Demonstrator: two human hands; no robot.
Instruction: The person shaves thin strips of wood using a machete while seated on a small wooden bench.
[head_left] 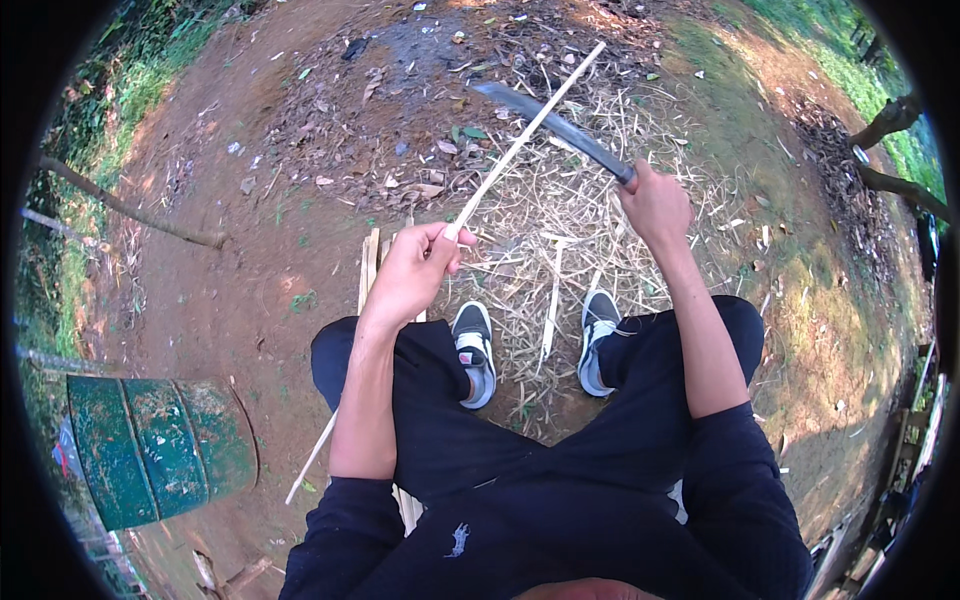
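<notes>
Bright daylight, dappled sun patches on the ground point(230, 310), fisheye-bent edges, black corners.

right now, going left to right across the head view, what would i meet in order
Rusty green metal drum → left hand → machete → right hand → thick brown branch near the right rim.
</notes>
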